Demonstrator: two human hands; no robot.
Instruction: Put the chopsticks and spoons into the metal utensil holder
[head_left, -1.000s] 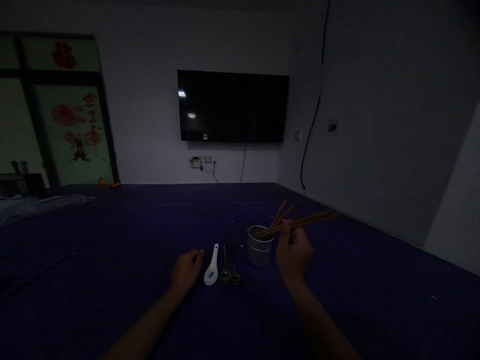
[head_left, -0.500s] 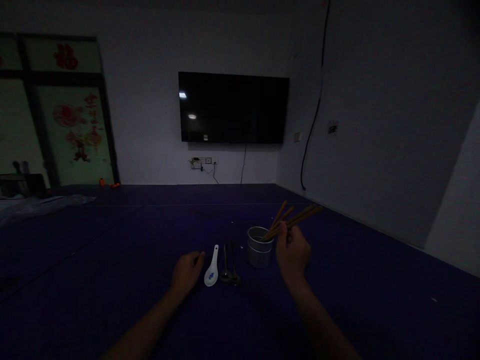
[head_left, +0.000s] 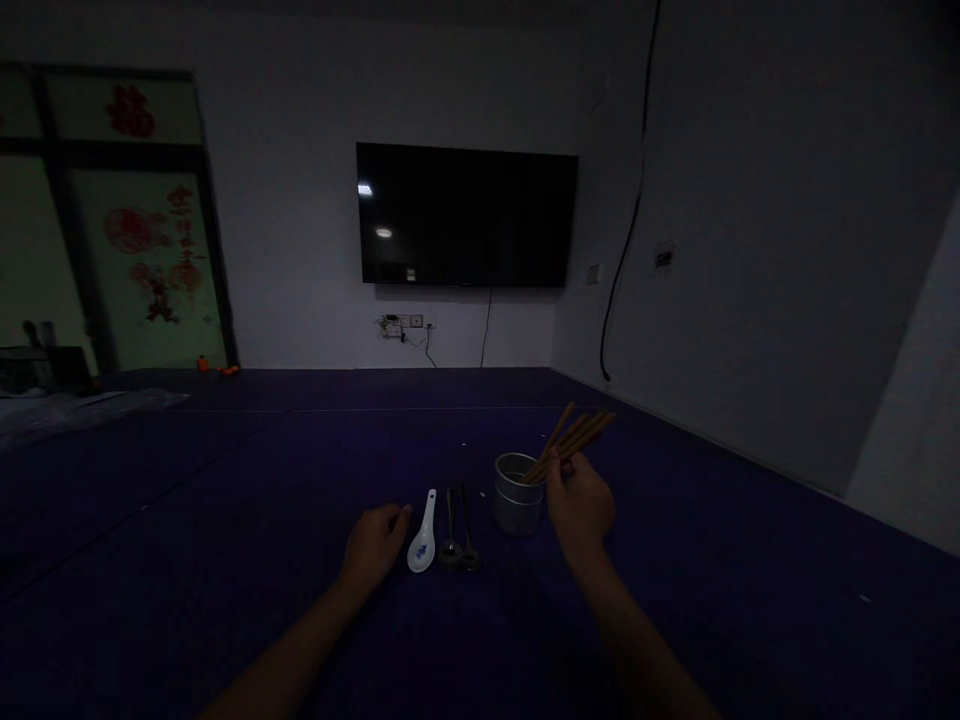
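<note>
A grey metal cup [head_left: 517, 515] stands upright on the purple surface. Several brown wooden chopsticks [head_left: 582, 430] slant out of its right side, with their lower ends inside. My right hand [head_left: 581, 505], just right of the cup, is closed on some of them, thumb on top; the palm side is hidden. My left hand [head_left: 375, 545] rests on the surface with curled fingers, and nothing shows in it. Beside it lies a white soup spoon [head_left: 422, 550] with a blue mark. Two metal spoons [head_left: 451, 552] lie between that spoon and the cup.
The dark purple surface [head_left: 337, 460] reaches back to the wall, where a television [head_left: 469, 215] hangs above sockets and cords. Clear plastic film [head_left: 97, 410] lies at the far left. Small orange items [head_left: 227, 371] are at the back left. A black cable [head_left: 622, 270] hangs on the right wall.
The chopsticks in my right hand have swung left and steeper, closer to the others in the cup. My right hand has shifted slightly left. My left hand, spoons and cup stay put.
</note>
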